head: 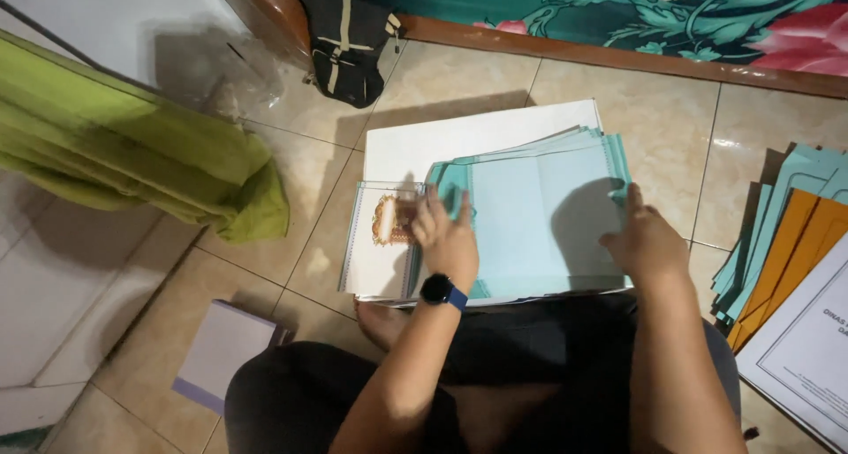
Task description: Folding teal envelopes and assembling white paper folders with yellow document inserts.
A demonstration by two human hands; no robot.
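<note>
The left hand, fingers spread and loose, lay flat on the stack of pale teal folders on the white sheet on the tiled floor, while the right hand pressed its extended fingers against the stack's right edge, gripping nothing. Squaring the pile would probably go best with 1 palm holding it down and the other nudging the edges flush. The stack's near edge was hidden behind the wrists, and the ornate gold print on the white card was too blurred to read.
</note>
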